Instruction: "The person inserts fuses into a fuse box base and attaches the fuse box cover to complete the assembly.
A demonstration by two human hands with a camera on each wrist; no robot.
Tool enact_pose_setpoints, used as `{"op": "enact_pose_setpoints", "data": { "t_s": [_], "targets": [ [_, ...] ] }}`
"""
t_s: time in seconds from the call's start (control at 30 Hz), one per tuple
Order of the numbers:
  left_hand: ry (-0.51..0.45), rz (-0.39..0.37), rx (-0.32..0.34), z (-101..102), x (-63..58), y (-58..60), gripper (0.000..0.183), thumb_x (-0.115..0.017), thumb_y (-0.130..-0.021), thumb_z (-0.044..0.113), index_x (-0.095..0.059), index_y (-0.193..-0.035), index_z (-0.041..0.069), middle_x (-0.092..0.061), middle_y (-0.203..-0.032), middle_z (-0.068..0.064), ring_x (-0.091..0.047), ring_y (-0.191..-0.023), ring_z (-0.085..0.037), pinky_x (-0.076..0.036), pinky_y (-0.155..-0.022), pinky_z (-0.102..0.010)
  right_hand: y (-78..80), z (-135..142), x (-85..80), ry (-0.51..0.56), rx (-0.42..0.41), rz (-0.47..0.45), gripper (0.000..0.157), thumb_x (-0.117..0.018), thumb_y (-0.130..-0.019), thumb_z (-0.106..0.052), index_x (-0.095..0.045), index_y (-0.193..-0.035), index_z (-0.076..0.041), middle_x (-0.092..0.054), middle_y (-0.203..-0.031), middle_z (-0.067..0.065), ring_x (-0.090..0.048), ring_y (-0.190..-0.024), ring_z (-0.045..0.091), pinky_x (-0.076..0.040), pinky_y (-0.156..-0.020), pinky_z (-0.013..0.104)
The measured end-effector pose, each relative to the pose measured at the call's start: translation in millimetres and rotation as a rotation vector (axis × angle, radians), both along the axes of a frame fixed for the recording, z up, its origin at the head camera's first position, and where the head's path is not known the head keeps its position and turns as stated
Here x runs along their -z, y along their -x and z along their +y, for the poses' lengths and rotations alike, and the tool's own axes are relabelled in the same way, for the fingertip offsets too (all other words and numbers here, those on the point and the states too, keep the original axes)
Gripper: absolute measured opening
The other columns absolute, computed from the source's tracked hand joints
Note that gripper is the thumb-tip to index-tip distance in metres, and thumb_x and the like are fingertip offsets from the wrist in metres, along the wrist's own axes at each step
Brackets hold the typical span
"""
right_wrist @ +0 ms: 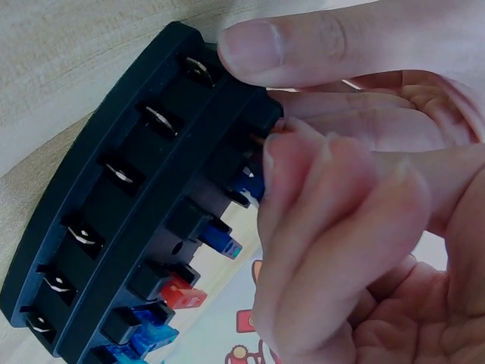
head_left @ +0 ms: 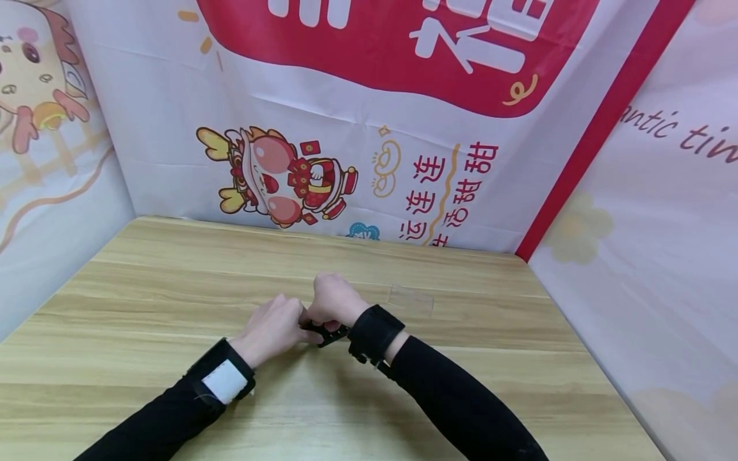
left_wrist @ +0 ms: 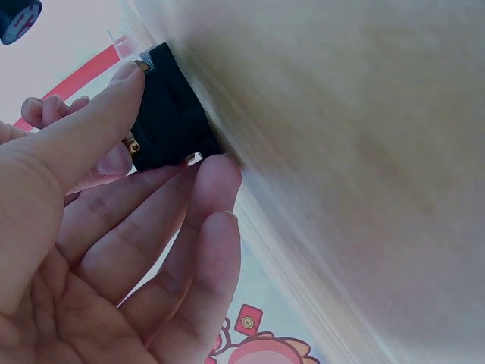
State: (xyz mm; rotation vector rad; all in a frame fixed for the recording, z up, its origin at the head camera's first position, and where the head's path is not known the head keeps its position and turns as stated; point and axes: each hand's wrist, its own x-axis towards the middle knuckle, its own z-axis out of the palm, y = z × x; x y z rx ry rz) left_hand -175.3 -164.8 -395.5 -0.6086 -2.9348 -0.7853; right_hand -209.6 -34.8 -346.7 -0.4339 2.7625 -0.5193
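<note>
A black fuse block (right_wrist: 144,182) with a row of metal terminals and several blade fuses is held just over the table. My left hand (head_left: 273,328) grips one end of it, the thumb (left_wrist: 114,106) on one face and the fingers beneath. At that same end, my right hand (head_left: 338,299) has its fingers curled, pinching what looks like a small blade fuse at a slot; the fingertips mostly hide it. Lower along the row sit a red fuse (right_wrist: 182,293) and blue fuses (right_wrist: 155,331). In the head view, the hands cover most of the fuse block (head_left: 331,335).
A clear plastic cover (head_left: 410,299) lies on the wooden table (head_left: 173,275), beyond and right of my right hand. Printed cloth (head_left: 340,109) hangs along the back, with more at both sides.
</note>
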Motion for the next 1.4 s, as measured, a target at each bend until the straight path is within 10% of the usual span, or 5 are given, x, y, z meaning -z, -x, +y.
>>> {"op": "enact_pose_setpoints", "data": {
  "t_s": [0.87, 1.4],
  "targets": [
    [-0.002, 0.035, 0.026, -1, 1.4, 0.7, 0.03, -0.078, -0.075, 0.039, -0.058, -0.058, 0.025, -0.027, -0.052, 0.013, -0.032, -0.048, -0.004, -0.022, -0.045, -0.025, 0.2, 0, -0.1, 0.004, 0.0, 0.003, 0.027, -0.078, -0.076, -0.022, -0.062, -0.058, -0.008, -0.053, -0.049, 0.002, -0.054, -0.04, 0.014, -0.042, -0.04, 0.023],
    [0.018, 0.076, 0.065, -1, 2.5, 2.9, 0.013, -0.078, -0.077, 0.034, -0.068, -0.068, 0.029, -0.046, -0.055, 0.019, -0.036, -0.051, -0.003, -0.024, -0.045, -0.024, -12.0, 12, 2.9, 0.023, -0.122, 0.215, 0.039, -0.067, -0.08, -0.005, -0.043, -0.051, -0.012, -0.026, -0.046, -0.006, -0.029, -0.038, 0.007, -0.024, -0.038, 0.02]
  ]
}}
